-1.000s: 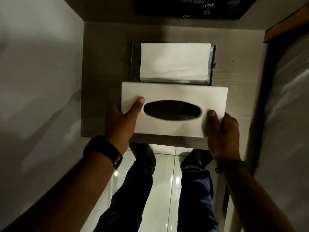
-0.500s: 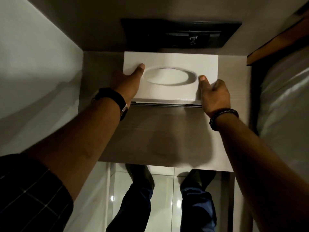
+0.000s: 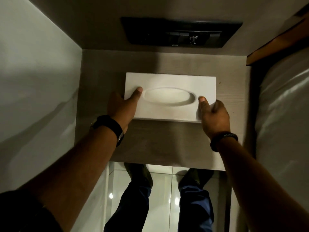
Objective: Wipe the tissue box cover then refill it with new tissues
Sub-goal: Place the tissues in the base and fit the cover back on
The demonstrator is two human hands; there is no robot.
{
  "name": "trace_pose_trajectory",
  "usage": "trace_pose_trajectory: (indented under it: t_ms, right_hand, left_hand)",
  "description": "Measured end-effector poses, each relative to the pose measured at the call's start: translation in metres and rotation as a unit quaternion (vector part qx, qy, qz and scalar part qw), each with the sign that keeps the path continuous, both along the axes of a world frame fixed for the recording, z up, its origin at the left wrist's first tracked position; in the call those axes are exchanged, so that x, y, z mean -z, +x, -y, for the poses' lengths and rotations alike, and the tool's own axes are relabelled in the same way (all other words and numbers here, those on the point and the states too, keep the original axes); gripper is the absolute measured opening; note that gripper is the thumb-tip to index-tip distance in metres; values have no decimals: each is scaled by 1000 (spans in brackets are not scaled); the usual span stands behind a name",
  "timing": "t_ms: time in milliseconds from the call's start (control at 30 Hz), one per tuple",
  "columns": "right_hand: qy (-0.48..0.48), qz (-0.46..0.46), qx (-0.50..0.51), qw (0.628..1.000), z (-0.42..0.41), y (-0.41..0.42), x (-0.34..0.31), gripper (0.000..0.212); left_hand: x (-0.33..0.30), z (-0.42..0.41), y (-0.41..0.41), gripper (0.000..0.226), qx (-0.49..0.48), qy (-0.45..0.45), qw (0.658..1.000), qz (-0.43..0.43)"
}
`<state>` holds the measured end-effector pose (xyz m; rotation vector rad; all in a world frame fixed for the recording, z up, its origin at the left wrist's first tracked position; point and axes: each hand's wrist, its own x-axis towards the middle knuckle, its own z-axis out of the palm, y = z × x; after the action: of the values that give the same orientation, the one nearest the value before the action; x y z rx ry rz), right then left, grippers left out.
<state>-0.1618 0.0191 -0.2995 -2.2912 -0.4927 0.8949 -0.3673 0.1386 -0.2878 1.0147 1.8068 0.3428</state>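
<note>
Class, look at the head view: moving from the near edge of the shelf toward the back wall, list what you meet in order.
Shoes on the tiled floor → bare shelf surface → left hand and right hand holding the white tissue box cover → black wall panel.

Fingers of left hand (image 3: 122, 108) and right hand (image 3: 214, 114) go down the short ends of the tissue box cover (image 3: 170, 96), out of sight; only the thumbs show on top. Cover hides its base. Whether tissue fills the oval slot (image 3: 168, 96): unclear. Dark wall panel (image 3: 180, 32) buttons too dim to read. Bed (image 3: 284, 106) cut by right edge.
</note>
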Motion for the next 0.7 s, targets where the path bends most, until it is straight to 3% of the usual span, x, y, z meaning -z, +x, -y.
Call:
trace_pose_trajectory:
  t_ms: [100,200,367,500,700]
  right_hand:
    - [40,-3,32,999,13,-10,-6,36]
    - [66,29,55,996,5,-15,-12,32]
    - [55,43,48,996,-5,-16,-9,40]
    - [35,32,29,998,-3,-12,-5,33]
    - [31,58,0,998,2,-11,0,32]
  left_hand:
    - [-3,8,-2,27,-1,2,1000,30]
    - [-12,0,0,19,-3,23,998,59]
    - [-9,-8,3,27,-29,10,998,46]
    - [-4,-2,2,53,-35,4,999,22]
    - [2,9,-1,54,-42,22,999,1]
